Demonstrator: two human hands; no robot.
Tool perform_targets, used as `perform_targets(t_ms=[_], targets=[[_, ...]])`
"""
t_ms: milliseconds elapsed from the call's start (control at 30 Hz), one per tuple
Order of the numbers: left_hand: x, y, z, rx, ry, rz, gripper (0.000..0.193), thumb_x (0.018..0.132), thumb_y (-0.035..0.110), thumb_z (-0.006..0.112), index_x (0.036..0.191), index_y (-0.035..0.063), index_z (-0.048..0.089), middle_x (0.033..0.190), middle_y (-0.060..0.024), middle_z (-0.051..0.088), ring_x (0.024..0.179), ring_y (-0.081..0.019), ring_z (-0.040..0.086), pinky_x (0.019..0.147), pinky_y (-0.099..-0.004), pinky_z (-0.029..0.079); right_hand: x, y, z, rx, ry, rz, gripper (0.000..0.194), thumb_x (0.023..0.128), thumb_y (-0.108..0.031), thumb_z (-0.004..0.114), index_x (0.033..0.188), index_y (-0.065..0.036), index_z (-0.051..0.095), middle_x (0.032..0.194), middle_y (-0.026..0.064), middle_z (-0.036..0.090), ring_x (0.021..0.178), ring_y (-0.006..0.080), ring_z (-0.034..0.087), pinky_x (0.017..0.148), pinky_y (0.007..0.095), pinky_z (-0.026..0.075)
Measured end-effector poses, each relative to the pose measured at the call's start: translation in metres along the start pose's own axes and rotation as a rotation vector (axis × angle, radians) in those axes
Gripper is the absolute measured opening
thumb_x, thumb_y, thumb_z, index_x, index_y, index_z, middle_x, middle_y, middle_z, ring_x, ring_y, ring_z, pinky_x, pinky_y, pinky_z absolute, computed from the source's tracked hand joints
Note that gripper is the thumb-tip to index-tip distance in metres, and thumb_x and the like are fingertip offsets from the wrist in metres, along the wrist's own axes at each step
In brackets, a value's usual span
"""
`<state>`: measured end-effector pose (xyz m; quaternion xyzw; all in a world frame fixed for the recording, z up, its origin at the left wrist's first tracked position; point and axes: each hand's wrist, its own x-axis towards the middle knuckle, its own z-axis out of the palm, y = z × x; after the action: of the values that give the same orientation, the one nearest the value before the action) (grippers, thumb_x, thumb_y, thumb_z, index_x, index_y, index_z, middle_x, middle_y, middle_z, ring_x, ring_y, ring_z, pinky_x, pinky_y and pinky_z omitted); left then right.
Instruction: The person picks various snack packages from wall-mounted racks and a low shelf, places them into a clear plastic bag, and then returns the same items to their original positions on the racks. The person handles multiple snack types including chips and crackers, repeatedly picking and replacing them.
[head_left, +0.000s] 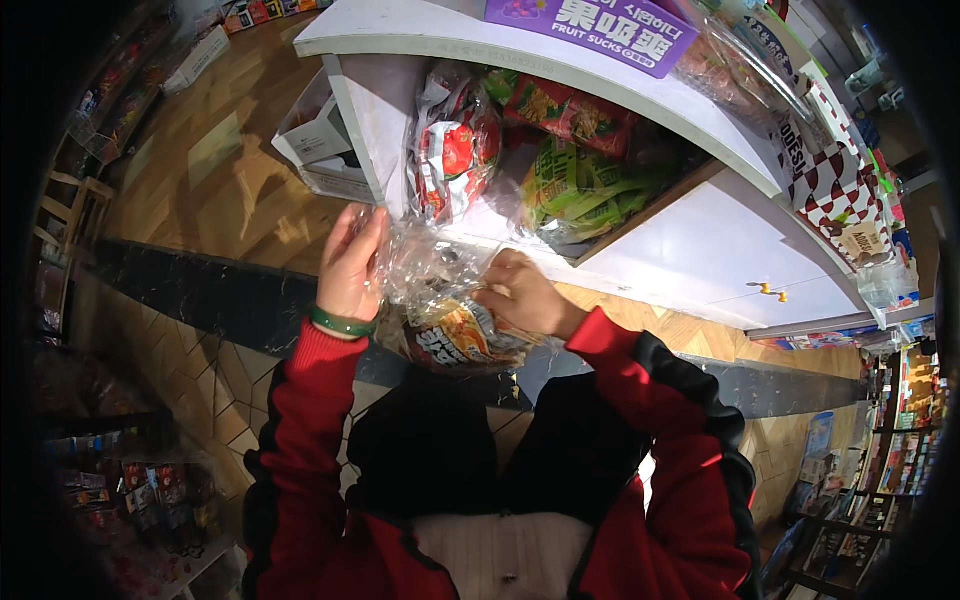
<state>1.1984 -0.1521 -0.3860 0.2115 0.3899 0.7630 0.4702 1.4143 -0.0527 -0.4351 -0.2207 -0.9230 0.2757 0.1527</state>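
A clear plastic bag (431, 259) is stretched between my two hands, its upper part crumpled. My left hand (352, 262) pinches one side of it, and a green bangle circles that wrist. On the other side my right hand (525, 292) grips the gathered plastic, fingers curled. Printed snack packets (461, 337) in brown, orange and white sit in the bag's lower part, above my knees. Just beyond my hands is an open cabinet compartment (480, 225). In it stand a bag of red and white packets (454, 161) and a heap of green packets (577, 187).
Red packets (574, 112) lie deeper in the compartment. A white carton (319, 142) stands on the floor beside the cabinet. The curved white countertop (450, 34) overhangs, carrying a purple box (592, 30). Cabinet doors with brass handles (766, 291) are at right. Stocked shelves (885, 450) line the right side.
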Motion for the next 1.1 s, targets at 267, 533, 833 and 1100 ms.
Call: perform_targets(t_ms=[267, 533, 833, 1100], targets=[[0.015, 0.012, 0.020, 0.557, -0.344, 0.388, 0.071, 0.090, 0.018, 0.058, 0.145, 0.0094, 0.015, 0.147, -0.0131, 0.023, 0.135, -0.0263, 0.025, 0.110, -0.0425, 0.015, -0.030, 0.000, -0.085, 1.589, 0.363, 0.519, 0.017, 0.095, -0.013, 0.049, 0.109, -0.005, 0.056, 0.098, 0.0012, 0.059, 0.087, 0.0087, 0.054, 0.075, 0.0225, 0.046], [-0.032, -0.056, -0.049, 0.518, -0.309, -0.278, 0.113, 0.073, 0.039, 0.077, 0.146, 0.0123, -0.005, 0.149, -0.0177, 0.011, 0.137, -0.0308, 0.017, 0.108, -0.0440, 0.020, -0.030, 0.010, -0.127, 1.887, 0.375, 0.410, 0.034, 0.100, -0.025, 0.035, 0.121, 0.000, 0.046, 0.104, 0.0128, 0.061, 0.087, 0.0211, 0.063, 0.078, 0.0353, 0.055], [-0.030, -0.086, -0.042, -0.082, -0.680, -0.628, 0.061, 0.077, 0.013, 0.073, 0.130, 0.0035, 0.043, 0.122, -0.0088, 0.056, 0.109, -0.0193, 0.055, 0.092, -0.0316, 0.046, -0.043, 0.021, -0.117, 1.387, 0.702, 0.468, 0.034, 0.097, -0.025, 0.040, 0.119, 0.000, 0.050, 0.102, 0.0120, 0.062, 0.084, 0.0193, 0.063, 0.075, 0.0326, 0.054], [0.036, -0.034, 0.020, -0.035, -0.237, -0.161, 0.070, 0.081, 0.008, 0.068, 0.140, 0.0101, 0.030, 0.128, -0.0103, 0.049, 0.114, -0.0205, 0.052, 0.091, -0.0367, 0.048, 0.010, 0.087, -0.134, 1.239, 0.896, 0.372, 0.033, 0.096, -0.026, 0.043, 0.114, -0.002, 0.054, 0.102, 0.0114, 0.062, 0.087, 0.0198, 0.061, 0.078, 0.0339, 0.051]])
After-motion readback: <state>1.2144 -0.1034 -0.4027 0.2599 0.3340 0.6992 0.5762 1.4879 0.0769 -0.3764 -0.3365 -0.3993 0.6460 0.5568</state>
